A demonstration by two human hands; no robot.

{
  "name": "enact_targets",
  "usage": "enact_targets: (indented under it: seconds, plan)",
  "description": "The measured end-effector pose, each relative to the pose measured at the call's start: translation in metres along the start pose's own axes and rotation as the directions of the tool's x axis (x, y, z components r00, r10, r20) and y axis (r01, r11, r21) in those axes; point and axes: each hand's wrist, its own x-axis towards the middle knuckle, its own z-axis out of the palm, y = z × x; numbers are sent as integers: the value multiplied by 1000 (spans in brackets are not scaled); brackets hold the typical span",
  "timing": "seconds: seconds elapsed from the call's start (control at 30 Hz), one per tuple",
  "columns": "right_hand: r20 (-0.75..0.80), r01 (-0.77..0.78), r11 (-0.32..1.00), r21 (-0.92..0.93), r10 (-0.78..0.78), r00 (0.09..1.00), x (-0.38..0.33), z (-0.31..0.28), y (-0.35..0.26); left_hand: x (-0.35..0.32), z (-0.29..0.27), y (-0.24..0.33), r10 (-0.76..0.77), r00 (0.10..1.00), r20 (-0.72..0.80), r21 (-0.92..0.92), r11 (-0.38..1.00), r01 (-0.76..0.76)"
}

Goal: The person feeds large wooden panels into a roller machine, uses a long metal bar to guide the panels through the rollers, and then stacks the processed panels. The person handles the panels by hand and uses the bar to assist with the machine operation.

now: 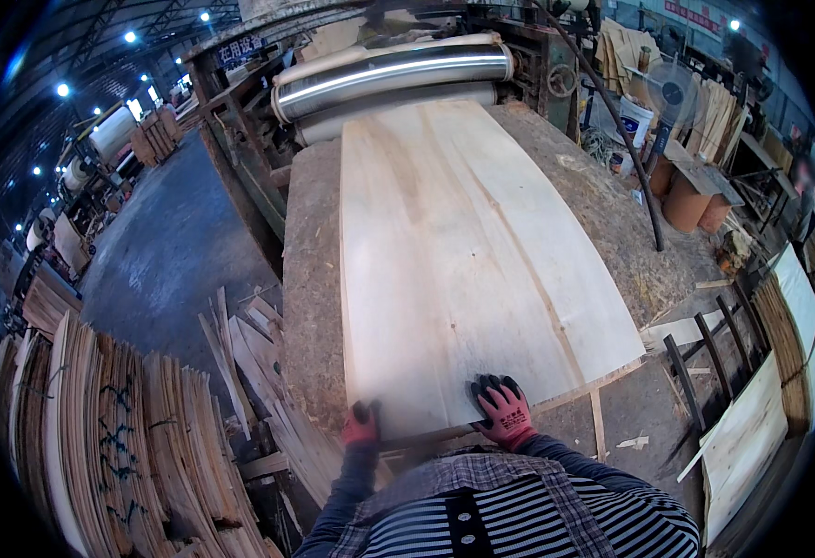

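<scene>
A long pale wood veneer sheet with brown grain streaks lies flat on a worn board table. Its far end reaches the machine's shiny metal roller. Both my hands wear pink gloves with black fingertips. At the sheet's near left corner, my left hand is closed round the edge, its thumb hidden from sight. My right hand rests on the near edge further right, palm down, with its fingers spread on the surface.
Bundled veneer stacks stand at the near left, beside loose wood strips. A dark slanting pole rises right of the table. Farther right are a fan, brown drums, black metal bars and more veneer sheets.
</scene>
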Motion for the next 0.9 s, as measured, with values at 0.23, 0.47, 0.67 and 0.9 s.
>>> enact_targets:
  seconds: [0.23,0.47,0.67,0.9]
  plan:
    - [-3,11,1000,3,-11,1000,1,0,-1,12,16,-27,17,1000,-16,-16,1000,-18]
    - [-7,2,1000,-10,-3,1000,0,-1,0,-1,-1,3,11,1000,-5,25,1000,-10]
    - [-25,8,1000,-12,-8,1000,0,1,-1,1,0,-2,34,999,-17,20,999,-34]
    - [-35,11,1000,-10,-12,999,0,2,0,0,-3,2,50,999,20,-44,998,-49]
